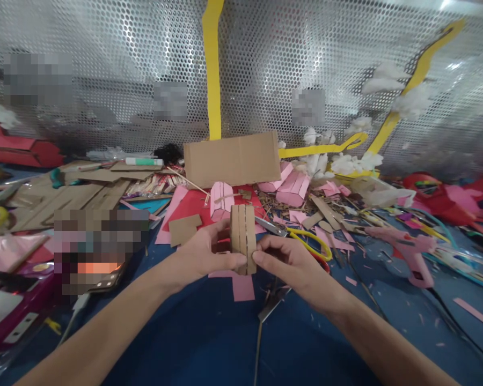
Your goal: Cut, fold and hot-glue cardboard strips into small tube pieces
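Note:
A small brown cardboard piece [238, 236] with dark lengthwise lines is held up in front of me. My left hand [209, 252] grips its left side, thumb across the near face. On the right edge, my right hand [279, 260] pinches it between thumb and fingers. Just behind stands a pink paper form [221, 201] with dark lines. Scissors with yellow handles [312, 241] lie beyond my right hand, partly hidden by it. Below the cardboard, a pink paper piece [243, 288] rests on the blue table [209, 332].
A pink glue gun [406, 249] with a black cord lies at the right. A large cardboard panel [231, 161] stands at the back before a perforated metal wall [265, 64]. Cardboard sheets [76, 198] are stacked at the left, near a phone [100, 276]. Paper scraps litter the right side.

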Action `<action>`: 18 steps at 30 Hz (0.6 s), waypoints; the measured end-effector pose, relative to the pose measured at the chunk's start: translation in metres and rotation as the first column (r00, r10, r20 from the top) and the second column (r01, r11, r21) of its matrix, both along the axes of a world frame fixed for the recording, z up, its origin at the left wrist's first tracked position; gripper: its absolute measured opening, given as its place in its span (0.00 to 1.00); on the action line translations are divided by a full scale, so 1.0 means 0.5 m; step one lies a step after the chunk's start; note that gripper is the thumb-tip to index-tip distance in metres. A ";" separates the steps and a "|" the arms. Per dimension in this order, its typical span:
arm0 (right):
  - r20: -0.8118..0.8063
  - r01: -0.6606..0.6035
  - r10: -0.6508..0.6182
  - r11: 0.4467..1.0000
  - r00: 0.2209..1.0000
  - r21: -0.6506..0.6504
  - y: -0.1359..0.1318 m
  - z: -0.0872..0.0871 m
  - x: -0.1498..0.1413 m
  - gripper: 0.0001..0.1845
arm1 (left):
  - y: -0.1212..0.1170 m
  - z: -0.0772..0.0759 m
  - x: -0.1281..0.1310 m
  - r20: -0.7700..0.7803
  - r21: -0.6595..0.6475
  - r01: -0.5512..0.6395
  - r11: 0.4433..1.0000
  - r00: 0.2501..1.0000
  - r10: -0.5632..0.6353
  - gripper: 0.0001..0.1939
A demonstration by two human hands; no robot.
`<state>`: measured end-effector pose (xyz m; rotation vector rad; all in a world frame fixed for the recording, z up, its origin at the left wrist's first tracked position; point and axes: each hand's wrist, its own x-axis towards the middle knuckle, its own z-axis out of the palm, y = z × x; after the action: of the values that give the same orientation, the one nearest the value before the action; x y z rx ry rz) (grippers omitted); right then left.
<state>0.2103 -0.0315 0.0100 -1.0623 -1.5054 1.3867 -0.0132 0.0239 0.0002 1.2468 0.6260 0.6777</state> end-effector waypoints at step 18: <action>0.053 -0.065 0.065 0.998 0.996 0.006 -0.004 0.014 0.004 0.19 | -0.004 0.013 0.002 0.014 -0.084 -0.052 0.995 0.998 0.054 0.45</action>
<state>0.2123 -0.0334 0.0171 -1.0611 -1.5950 1.4059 -0.0121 0.0221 0.0066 1.1497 0.6695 0.6983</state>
